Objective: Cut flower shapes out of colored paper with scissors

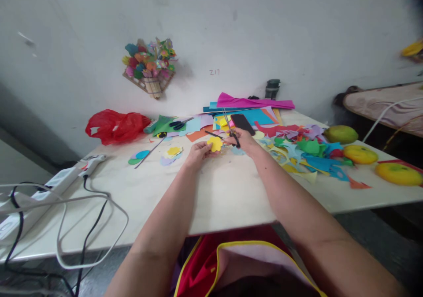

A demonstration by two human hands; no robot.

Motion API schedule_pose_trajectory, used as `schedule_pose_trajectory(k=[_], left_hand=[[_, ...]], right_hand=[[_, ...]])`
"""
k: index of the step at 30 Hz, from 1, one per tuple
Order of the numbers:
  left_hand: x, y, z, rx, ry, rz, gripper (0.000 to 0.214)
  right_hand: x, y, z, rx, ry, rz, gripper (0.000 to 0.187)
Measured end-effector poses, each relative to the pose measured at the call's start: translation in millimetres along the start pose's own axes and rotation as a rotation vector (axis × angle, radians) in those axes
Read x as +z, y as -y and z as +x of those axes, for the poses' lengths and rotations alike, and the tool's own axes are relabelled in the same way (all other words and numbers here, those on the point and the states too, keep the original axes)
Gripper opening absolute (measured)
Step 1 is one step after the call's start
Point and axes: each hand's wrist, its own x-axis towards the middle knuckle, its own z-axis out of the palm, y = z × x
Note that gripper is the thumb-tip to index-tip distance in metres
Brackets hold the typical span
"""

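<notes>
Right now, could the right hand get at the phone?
Probably yes: the phone lies just beyond the right hand, mostly uncovered, with nothing visibly blocking the way. However, that hand holds scissors, so it would likely have to put them down first.

"What sort of place would you call this?"

"A room in somebody's home, by the look of it, with a desk (228, 200) turned into a paper-craft corner."

"Why craft?"

"See the coloured scraps (312, 147) heaped there, the yellow paper flower (215, 144), the scissors (236, 142). And a bouquet of colourful flowers (150, 65) hangs on the wall (280, 32)."

"And why a home, not a workshop?"

"Everyday things share the space: ripe-looking fruit (360, 154), a red plastic bag (115, 127), a phone (243, 124), a household power strip (64, 180) trailing cables. That patterned surface (390, 105) over there could be a bed or another table; I can't tell."
</notes>
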Motion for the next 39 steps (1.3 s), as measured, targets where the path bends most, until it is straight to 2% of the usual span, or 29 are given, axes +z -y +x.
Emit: schedule_pose_trajectory(k=[6,13,20,25,27,35,39], left_hand=[[6.7,-4.8,-4.9,-0.046,0.048,-0.037,0.026],[11.3,-7.5,-8.1,-0.109,0.042,-0.034,0.023],[7.7,-8.2,-1.7,-0.146,-0.045,-0.151,0.06],[9.4,-5.3,-5.1,-0.038,0.024,-0.031,0.038],[9.9,-3.0,-5.4,0.007,0.016,-0.002,0.033],[7.7,-4.1,-2.5,0.06,-0.056,0.02,0.034],[6.9,-5.8,-2.1,0.079,-0.095,-0.047,0.03]], right_hand=[[7.9,-2.6,-2.9,0.015,0.072,0.093,0.032],[13.0,-8.4,-2.3,-0.034,0.096,0.032,0.028],[16.4,-9.8,-1.5,-0.075,0.036,-0.012,0.029],[20.4,-10.7,-1.8,-0.084,0.046,-0.003,0.035],[22.3,-11.5,-2.1,-0.076,0.065,0.012,0.036],[20.5,-11.3,-4.8,-0.024,0.149,0.043,0.042],[17.7,-11.9,-6.8,0.009,0.219,-0.014,0.037]])
